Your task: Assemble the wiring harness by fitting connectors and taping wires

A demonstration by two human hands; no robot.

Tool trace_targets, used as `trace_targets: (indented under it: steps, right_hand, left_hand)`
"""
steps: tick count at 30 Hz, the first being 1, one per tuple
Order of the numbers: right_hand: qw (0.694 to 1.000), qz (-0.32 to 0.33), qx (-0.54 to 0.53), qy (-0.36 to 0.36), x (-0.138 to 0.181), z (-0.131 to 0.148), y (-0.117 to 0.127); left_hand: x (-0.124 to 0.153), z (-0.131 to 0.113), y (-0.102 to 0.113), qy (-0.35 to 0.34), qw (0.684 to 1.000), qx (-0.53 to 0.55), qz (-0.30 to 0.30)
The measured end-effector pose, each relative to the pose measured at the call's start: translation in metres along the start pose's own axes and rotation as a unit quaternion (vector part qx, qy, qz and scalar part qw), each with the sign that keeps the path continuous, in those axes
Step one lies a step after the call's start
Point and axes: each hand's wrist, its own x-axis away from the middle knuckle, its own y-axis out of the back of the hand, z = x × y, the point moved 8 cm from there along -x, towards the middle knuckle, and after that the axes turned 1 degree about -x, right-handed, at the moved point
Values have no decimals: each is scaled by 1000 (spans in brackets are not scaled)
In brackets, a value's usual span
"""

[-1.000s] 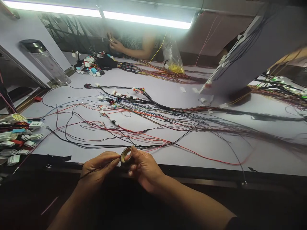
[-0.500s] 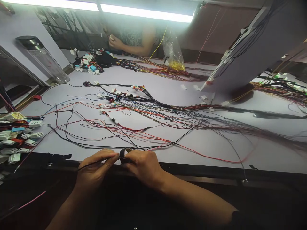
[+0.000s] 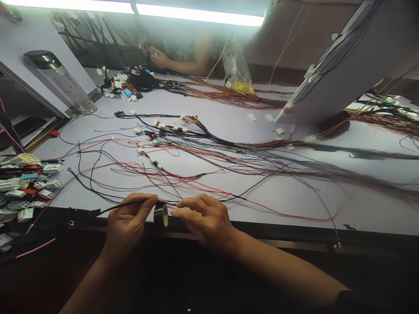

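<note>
My left hand [image 3: 129,220] is closed in a pinch on a bundle of thin black wires [image 3: 113,208], near the table's front edge. Against its fingertips, a roll of black tape [image 3: 161,216] hangs just below the wires, its pale core facing right. My right hand [image 3: 207,218] is just right of the roll, its fingers parted and pointing left beside the wires. No contact shows between those fingers and the roll. The wires run on behind the right hand to the red and black branches of a wire harness [image 3: 225,146] spread across the table.
White connectors [image 3: 26,192] are heaped at the left edge. A clear bottle [image 3: 65,83] stands at the back left. Another harness [image 3: 212,93] and a plastic bag [image 3: 237,72] with yellow pieces lie farther back. Across the table is another person's hand [image 3: 159,57]. A slanted panel [image 3: 343,74] rises at right.
My right hand has come off the tape roll and moved slightly right, its fingers opening. The roll has turned and sits lower and further left. My left hand keeps its pinch.
</note>
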Motion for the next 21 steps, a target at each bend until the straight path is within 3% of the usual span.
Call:
trace_targets:
  steps: [4, 8, 14, 18, 21]
  right_hand:
    - [997, 31, 44, 61, -18, 8, -13]
    - [997, 12, 29, 68, -27, 11, -18]
    - [987, -83, -36, -134, -17, -24, -2]
    - [968, -8, -108, -228, -13, -41, -18]
    - [945, 22, -191, -266, -11, -45, -28]
  left_hand:
    - [-2, 5, -7, 3, 999, 39, 21]
    - [1, 9, -9, 2, 999, 46, 24]
    - [13, -8, -5, -43, 998, 25, -30]
    - [14, -16, -6, -74, 997, 9, -4]
    - [9, -1, -7, -30, 998, 8, 48]
